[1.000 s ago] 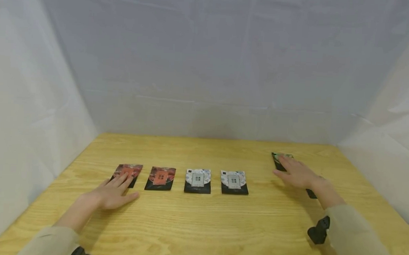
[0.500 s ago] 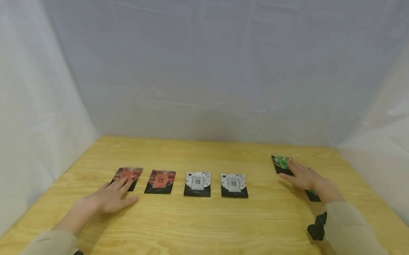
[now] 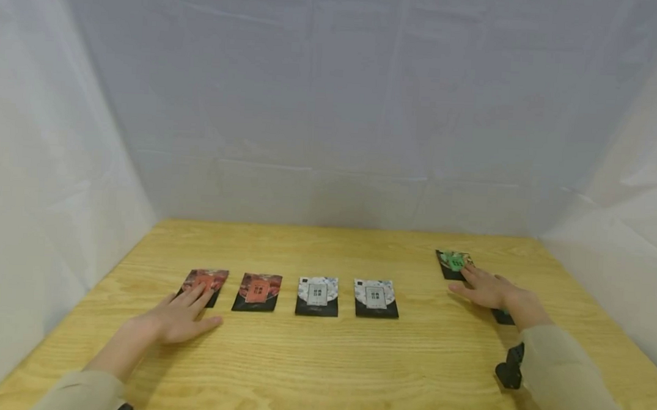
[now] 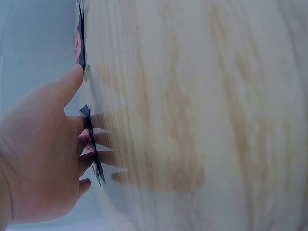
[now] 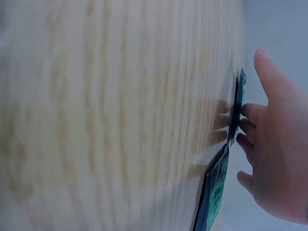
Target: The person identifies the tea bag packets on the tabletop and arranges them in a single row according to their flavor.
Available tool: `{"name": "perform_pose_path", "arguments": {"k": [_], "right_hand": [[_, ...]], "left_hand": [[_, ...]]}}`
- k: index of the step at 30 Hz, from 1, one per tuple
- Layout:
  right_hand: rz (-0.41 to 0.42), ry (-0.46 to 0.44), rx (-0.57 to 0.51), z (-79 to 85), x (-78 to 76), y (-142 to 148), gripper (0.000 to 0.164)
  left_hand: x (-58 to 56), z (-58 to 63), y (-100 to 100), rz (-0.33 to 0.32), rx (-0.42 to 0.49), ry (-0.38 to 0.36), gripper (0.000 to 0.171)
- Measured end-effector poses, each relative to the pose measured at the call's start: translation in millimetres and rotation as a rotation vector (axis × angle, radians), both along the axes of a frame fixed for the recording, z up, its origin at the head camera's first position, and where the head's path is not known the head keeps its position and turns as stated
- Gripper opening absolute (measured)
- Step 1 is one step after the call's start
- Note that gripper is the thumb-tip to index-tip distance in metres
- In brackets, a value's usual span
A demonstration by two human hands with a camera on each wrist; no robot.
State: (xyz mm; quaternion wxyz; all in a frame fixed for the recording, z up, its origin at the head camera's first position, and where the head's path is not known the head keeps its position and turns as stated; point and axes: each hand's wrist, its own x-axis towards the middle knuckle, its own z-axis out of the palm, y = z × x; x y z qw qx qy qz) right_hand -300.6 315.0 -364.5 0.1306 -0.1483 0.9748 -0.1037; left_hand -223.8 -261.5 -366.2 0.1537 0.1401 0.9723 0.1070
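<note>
On the wood-grained surface [image 3: 310, 363], the left red packet [image 3: 212, 279] was partly covered by the left hand [image 3: 176, 322], its fingers stretched out over the label, nothing gripped. Beside it in a row, apart from one another, were placed the right red packet [image 3: 257, 292], the left white packet [image 3: 317, 295] and the right white packet [image 3: 376, 297], each marked with dark printed characters too small to be read. The far green packet [image 3: 452, 265], set to the right and farther back, was overlapped at its near right side by the outstretched fingers of the right hand [image 3: 486, 289], nothing held; whether it was pressed could not be told. The near green packet [image 3: 503, 316] was mostly hidden by the right wrist. Since one second earlier, the right hand had been drawn back and the green label uncovered; the left hand was kept in place.
</note>
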Motion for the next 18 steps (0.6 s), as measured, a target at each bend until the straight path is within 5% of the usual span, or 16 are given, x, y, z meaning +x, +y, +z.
{"name": "perform_pose_path", "arguments": {"k": [18], "right_hand": [[0.025, 0.002, 0.076, 2.0, 4.9, -13, 0.084]], "left_hand": [[-0.7, -1.6, 0, 0.002, -0.009, 0.0, 0.087]]}}
